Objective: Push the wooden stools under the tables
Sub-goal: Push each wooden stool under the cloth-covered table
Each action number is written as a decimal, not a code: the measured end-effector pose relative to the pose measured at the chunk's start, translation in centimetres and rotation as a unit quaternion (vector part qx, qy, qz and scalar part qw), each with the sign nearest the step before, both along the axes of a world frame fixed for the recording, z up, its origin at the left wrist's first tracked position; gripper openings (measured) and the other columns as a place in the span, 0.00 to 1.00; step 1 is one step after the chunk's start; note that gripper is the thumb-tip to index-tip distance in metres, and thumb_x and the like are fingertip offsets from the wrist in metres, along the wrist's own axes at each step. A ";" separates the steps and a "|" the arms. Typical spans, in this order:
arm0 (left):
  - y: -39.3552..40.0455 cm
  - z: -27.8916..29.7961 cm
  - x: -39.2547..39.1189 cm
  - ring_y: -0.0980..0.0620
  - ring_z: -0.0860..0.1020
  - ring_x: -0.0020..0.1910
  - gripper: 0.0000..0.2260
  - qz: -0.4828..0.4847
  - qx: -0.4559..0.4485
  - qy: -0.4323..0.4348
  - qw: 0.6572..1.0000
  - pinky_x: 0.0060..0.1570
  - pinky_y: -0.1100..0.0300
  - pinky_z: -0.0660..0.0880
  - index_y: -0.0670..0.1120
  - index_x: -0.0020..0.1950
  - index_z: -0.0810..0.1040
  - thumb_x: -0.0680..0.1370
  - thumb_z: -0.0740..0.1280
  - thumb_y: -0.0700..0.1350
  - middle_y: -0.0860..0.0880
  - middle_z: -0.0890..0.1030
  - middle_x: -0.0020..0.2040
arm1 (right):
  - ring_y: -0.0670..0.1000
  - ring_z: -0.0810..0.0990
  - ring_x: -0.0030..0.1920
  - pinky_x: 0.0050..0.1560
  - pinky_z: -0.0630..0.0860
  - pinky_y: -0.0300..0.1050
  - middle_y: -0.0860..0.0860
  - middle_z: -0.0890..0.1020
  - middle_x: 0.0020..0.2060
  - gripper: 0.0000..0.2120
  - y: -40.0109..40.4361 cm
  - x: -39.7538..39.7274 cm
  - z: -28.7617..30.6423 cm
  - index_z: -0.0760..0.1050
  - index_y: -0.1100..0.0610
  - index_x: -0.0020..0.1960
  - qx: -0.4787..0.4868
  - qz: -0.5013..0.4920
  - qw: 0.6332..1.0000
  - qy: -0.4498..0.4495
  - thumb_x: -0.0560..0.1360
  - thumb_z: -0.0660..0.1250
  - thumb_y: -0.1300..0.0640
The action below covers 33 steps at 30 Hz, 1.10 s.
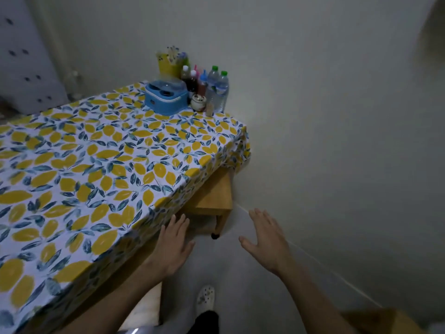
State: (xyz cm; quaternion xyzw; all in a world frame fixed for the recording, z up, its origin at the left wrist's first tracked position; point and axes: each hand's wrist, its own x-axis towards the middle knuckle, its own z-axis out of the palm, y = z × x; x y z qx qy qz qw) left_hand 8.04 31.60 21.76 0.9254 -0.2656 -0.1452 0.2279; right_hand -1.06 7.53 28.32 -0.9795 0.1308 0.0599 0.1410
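Both hands, left (173, 244) and right (265, 239), hover spread wide and empty near the wooden stool (212, 196) tucked partway under the table (96, 165).

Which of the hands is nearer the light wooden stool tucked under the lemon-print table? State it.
Left. The left hand hovers just below the light wooden stool; the right hand sits farther right, toward the wall.

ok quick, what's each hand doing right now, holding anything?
Left hand: open, fingers spread, holding nothing, near the table edge.
Right hand: open, fingers spread, holding nothing, short of the wooden stool.
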 end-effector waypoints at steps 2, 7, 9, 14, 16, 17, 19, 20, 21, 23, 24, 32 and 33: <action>-2.4 -2.9 2.4 0.51 0.41 0.76 0.47 0.014 0.002 0.007 1.000 0.72 0.51 0.39 0.46 0.77 0.51 0.67 0.32 0.74 0.49 0.49 0.78 | 0.51 0.46 0.77 0.76 0.46 0.49 0.51 0.52 0.78 0.38 -2.8 4.0 -2.4 0.49 0.54 0.78 0.000 0.027 1.000 0.014 0.76 0.57 0.37; -8.0 -9.2 8.0 0.53 0.36 0.74 0.49 0.032 0.051 0.064 0.996 0.71 0.53 0.36 0.47 0.77 0.48 0.64 0.28 0.74 0.49 0.45 0.78 | 0.52 0.48 0.77 0.76 0.46 0.49 0.52 0.52 0.78 0.44 -9.0 13.4 -9.2 0.48 0.54 0.77 0.027 0.105 0.992 0.071 0.68 0.46 0.31; -10.0 -11.8 10.7 0.53 0.36 0.74 0.47 0.032 0.074 0.069 0.994 0.71 0.53 0.36 0.47 0.77 0.47 0.65 0.29 0.72 0.50 0.44 0.78 | 0.53 0.48 0.77 0.76 0.47 0.49 0.53 0.52 0.78 0.45 -10.9 17.1 -12.3 0.48 0.55 0.77 0.038 0.121 0.989 0.074 0.67 0.45 0.31; -14.5 -20.8 16.3 0.53 0.34 0.73 0.39 0.064 0.103 0.096 0.988 0.70 0.54 0.34 0.47 0.77 0.46 0.71 0.36 0.67 0.49 0.43 0.78 | 0.54 0.45 0.77 0.75 0.47 0.52 0.52 0.47 0.78 0.46 -14.1 25.1 -22.3 0.46 0.53 0.78 0.051 0.175 0.979 0.095 0.66 0.44 0.30; -15.8 -25.0 18.5 0.52 0.34 0.73 0.39 0.066 0.123 0.099 0.985 0.70 0.55 0.33 0.47 0.77 0.44 0.71 0.35 0.67 0.50 0.40 0.77 | 0.55 0.42 0.77 0.75 0.47 0.55 0.52 0.45 0.78 0.46 -14.9 28.0 -27.5 0.46 0.53 0.78 0.032 0.205 0.972 0.106 0.66 0.44 0.30; -16.4 -27.1 19.5 0.50 0.35 0.75 0.40 0.064 0.137 0.098 0.984 0.70 0.54 0.33 0.48 0.77 0.43 0.70 0.34 0.68 0.50 0.38 0.77 | 0.56 0.41 0.77 0.75 0.48 0.58 0.53 0.44 0.78 0.46 -15.2 29.2 -30.2 0.46 0.54 0.78 0.024 0.218 0.970 0.109 0.67 0.46 0.31; -17.3 -30.4 21.5 0.46 0.43 0.77 0.41 0.066 0.157 0.111 0.979 0.73 0.52 0.40 0.50 0.76 0.40 0.68 0.32 0.69 0.50 0.40 0.78 | 0.58 0.40 0.77 0.74 0.48 0.62 0.55 0.43 0.78 0.46 -15.7 31.4 -35.3 0.46 0.55 0.78 0.014 0.242 0.964 0.112 0.69 0.54 0.33; -17.7 -31.8 22.5 0.44 0.46 0.76 0.41 0.073 0.161 0.123 0.977 0.73 0.50 0.45 0.51 0.76 0.39 0.67 0.31 0.69 0.49 0.43 0.78 | 0.59 0.39 0.77 0.74 0.48 0.63 0.55 0.42 0.78 0.47 -15.9 32.4 -37.5 0.45 0.55 0.78 0.009 0.249 0.962 0.109 0.68 0.59 0.34; -18.2 -33.2 23.4 0.43 0.48 0.76 0.41 0.082 0.159 0.125 0.976 0.73 0.49 0.49 0.53 0.76 0.37 0.65 0.30 0.71 0.49 0.45 0.78 | 0.60 0.39 0.76 0.74 0.46 0.64 0.56 0.42 0.77 0.49 -16.1 33.3 -39.7 0.45 0.55 0.78 0.004 0.252 0.963 0.101 0.67 0.64 0.35; -18.9 -36.1 24.6 0.44 0.45 0.76 0.40 0.096 0.166 0.104 0.976 0.74 0.47 0.50 0.56 0.73 0.32 0.64 0.25 0.72 0.50 0.43 0.78 | 0.61 0.39 0.76 0.73 0.43 0.65 0.58 0.43 0.77 0.53 -16.5 34.8 -43.2 0.45 0.55 0.78 -0.012 0.258 0.962 0.090 0.65 0.68 0.36; -19.3 -37.4 24.6 0.44 0.43 0.76 0.37 0.108 0.172 0.102 0.974 0.74 0.46 0.50 0.58 0.71 0.31 0.65 0.25 0.71 0.50 0.42 0.78 | 0.62 0.39 0.76 0.73 0.42 0.65 0.58 0.43 0.78 0.54 -16.7 35.2 -44.5 0.45 0.55 0.78 -0.019 0.266 0.960 0.090 0.64 0.68 0.35; -22.8 -40.5 23.1 0.40 0.46 0.76 0.32 0.219 0.215 0.020 0.952 0.73 0.42 0.49 0.48 0.76 0.52 0.78 0.37 0.64 0.43 0.53 0.78 | 0.61 0.48 0.77 0.73 0.47 0.65 0.57 0.51 0.78 0.52 -18.8 34.9 -47.4 0.49 0.53 0.78 -0.022 0.319 0.947 0.012 0.64 0.72 0.37; -23.0 -40.4 23.0 0.40 0.46 0.76 0.32 0.231 0.211 0.019 0.950 0.73 0.42 0.48 0.49 0.76 0.53 0.78 0.39 0.64 0.43 0.54 0.78 | 0.61 0.48 0.77 0.73 0.47 0.65 0.57 0.51 0.78 0.53 -19.1 34.9 -47.3 0.49 0.53 0.78 -0.021 0.326 0.945 0.014 0.63 0.73 0.38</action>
